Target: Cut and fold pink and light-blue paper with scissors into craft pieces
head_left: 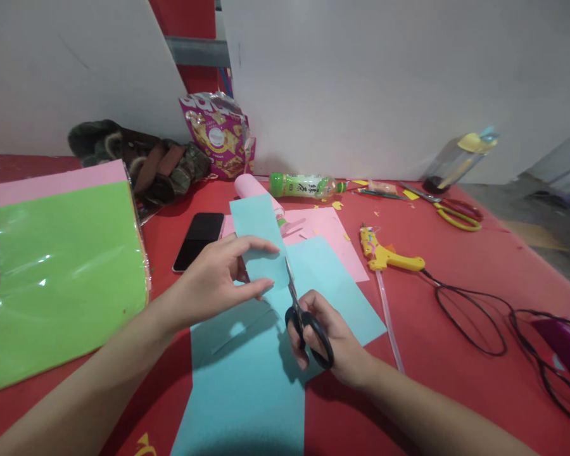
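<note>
My left hand (218, 275) pinches a strip of light blue paper (259, 244) and holds it upright above the table. My right hand (325, 339) grips black-handled scissors (304, 316), whose blades point up against the strip's right edge. Below both hands lies a large light blue sheet (256, 367) on the red table (456, 304). A pink sheet (327, 231) lies behind it, partly covered.
A stack of green and pink paper in plastic (61, 272) lies at left. A black phone (198, 240), a rolled pink sheet (251, 187), a green-capped bottle (306, 185), a snack bag (218, 133), a yellow glue gun (387, 253) with black cable (479, 316), yellow scissors (456, 212) are about.
</note>
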`<action>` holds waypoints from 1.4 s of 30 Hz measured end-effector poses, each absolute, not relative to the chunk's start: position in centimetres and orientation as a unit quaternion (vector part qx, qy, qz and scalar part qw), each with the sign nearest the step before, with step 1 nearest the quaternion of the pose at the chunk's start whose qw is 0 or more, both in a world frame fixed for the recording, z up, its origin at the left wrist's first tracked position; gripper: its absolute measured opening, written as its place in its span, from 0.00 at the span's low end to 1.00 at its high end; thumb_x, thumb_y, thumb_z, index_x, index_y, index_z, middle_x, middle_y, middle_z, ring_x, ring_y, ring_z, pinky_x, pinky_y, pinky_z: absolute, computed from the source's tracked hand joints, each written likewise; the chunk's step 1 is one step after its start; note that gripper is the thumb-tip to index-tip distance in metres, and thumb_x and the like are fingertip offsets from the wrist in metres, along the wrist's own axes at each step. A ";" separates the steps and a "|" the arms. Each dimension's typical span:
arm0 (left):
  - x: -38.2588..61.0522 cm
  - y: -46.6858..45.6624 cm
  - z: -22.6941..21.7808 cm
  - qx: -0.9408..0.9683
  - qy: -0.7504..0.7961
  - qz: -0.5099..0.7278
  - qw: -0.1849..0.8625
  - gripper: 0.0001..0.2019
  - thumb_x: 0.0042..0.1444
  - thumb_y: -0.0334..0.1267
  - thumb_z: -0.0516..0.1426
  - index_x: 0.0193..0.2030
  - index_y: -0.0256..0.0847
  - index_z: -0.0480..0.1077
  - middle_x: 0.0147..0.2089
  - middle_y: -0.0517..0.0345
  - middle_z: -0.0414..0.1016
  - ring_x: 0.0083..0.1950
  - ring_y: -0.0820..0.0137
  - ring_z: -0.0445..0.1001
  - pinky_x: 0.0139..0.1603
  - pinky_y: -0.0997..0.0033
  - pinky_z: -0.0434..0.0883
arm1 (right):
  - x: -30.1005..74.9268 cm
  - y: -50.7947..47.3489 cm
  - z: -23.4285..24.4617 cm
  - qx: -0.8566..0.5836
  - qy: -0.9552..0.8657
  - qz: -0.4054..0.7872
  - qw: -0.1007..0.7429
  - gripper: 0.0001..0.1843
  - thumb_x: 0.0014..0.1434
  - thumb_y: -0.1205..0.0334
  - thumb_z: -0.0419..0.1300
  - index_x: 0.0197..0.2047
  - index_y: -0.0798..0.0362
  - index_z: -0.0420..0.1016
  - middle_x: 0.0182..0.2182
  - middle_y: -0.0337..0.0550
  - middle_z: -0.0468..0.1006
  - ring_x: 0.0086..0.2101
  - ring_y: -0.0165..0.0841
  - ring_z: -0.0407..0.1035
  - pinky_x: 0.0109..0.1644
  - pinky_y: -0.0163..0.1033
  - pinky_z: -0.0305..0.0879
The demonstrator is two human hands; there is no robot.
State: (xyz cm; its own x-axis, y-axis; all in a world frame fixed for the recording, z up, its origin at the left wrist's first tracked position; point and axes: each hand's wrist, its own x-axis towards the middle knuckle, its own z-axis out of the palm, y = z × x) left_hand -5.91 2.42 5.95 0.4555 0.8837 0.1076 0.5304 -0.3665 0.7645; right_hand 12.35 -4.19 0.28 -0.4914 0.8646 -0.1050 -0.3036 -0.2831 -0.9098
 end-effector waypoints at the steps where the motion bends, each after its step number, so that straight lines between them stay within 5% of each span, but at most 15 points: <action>1: -5.9 2.4 5.9 0.783 0.452 0.261 0.338 0.16 0.46 0.40 0.58 0.43 0.41 0.65 0.32 0.60 0.73 0.22 0.75 0.71 0.21 0.79 0.68 | 12.3 -4.2 0.3 -0.313 -0.447 0.738 0.396 0.22 0.48 0.43 0.57 0.31 0.50 0.51 0.20 0.28 0.60 0.16 0.21 0.58 0.20 0.29 0.52; 20: -5.8 2.2 6.3 0.763 0.460 0.256 0.377 0.16 0.46 0.39 0.59 0.43 0.40 0.65 0.22 0.65 0.69 0.19 0.76 0.67 0.16 0.80 0.63 | 12.2 -4.2 -0.2 -0.271 -0.438 0.756 0.403 0.22 0.48 0.46 0.59 0.31 0.49 0.50 0.21 0.28 0.61 0.16 0.21 0.59 0.20 0.29 0.53; 42: -5.7 2.0 5.9 0.789 0.435 0.233 0.366 0.15 0.47 0.40 0.58 0.43 0.42 0.66 0.35 0.58 0.69 0.22 0.77 0.68 0.23 0.78 0.69 | 12.5 -3.8 0.1 -0.257 -0.452 0.767 0.377 0.27 0.45 0.39 0.57 0.34 0.50 0.50 0.28 0.35 0.63 0.25 0.26 0.62 0.29 0.34 0.54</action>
